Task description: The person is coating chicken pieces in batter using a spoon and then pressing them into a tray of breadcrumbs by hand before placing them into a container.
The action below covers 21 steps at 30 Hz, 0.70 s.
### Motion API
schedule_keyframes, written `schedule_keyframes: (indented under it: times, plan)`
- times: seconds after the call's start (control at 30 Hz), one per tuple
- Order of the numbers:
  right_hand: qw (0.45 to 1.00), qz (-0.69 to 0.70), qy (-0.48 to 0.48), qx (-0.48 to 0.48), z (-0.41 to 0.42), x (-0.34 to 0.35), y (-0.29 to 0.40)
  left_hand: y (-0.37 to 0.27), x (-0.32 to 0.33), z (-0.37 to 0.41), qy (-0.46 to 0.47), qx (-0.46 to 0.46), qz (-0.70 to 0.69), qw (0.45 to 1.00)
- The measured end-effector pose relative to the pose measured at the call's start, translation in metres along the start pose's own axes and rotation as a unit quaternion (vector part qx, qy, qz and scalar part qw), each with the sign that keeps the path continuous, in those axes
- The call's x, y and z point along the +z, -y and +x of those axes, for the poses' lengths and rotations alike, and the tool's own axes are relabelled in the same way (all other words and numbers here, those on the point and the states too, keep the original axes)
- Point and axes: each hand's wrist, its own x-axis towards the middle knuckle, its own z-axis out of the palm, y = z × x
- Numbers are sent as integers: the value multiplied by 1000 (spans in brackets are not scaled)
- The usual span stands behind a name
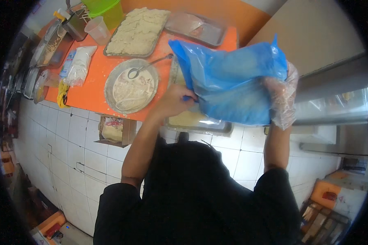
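A full blue plastic bag (230, 82) is held up in front of me, with pale contents showing faintly through it. My bare left hand (179, 99) pinches the bag's lower left edge. On the right, my right hand (283, 92) wears a clear plastic glove and grips the bag's right side; its fingertips are partly hidden. Beneath the bag, a metal tray (187, 122) with a pale yellowish layer in it is mostly covered. Left of it stands a round metal bowl (109, 92) of whitish batter with a ladle (150, 64) resting in it.
A tray heaped with pale crumbly coating (138, 32) and a tray with a plastic bag (216, 33) lie along the back of the orange table (95, 73). A bag of white powder (81, 62), a clear measuring cup (98, 30) and a green tub (107, 12) stand left. An opened carton (128, 131) sits below the table edge.
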Motion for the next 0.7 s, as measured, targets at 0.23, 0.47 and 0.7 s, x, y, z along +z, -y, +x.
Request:
schedule_keyframes:
  times: [0.23, 0.47, 0.7]
  plan:
    - [998, -47, -15, -38, 13, -34, 7, -5, 30, 50, 52, -16, -32, 998]
    - [996, -53, -67, -39, 51, -51, -20, 20, 29, 122, 52, -8, -124, 991]
    - [983, -101, -142, -49, 78, -31, -42, 53, 26, 166, 36, -78, -132, 987]
